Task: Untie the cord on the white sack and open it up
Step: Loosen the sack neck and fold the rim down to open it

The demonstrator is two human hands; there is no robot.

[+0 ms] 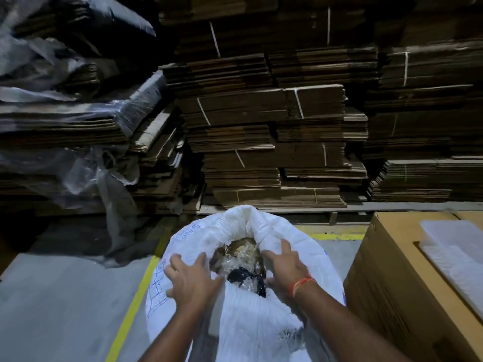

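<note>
A white woven sack stands on the floor in front of me, its mouth spread wide. Inside the mouth I see clear plastic wrap, something brown and a black item. My left hand lies on the left lip of the mouth with its fingers spread on the fabric. My right hand, with an orange thread on the wrist, presses on the right lip, fingers apart. No cord shows anywhere on the sack.
A big cardboard box with clear plastic sheets on top stands close on the right. Stacks of flattened cartons rise behind the sack, some wrapped in plastic film at left. Yellow floor lines cross the grey concrete.
</note>
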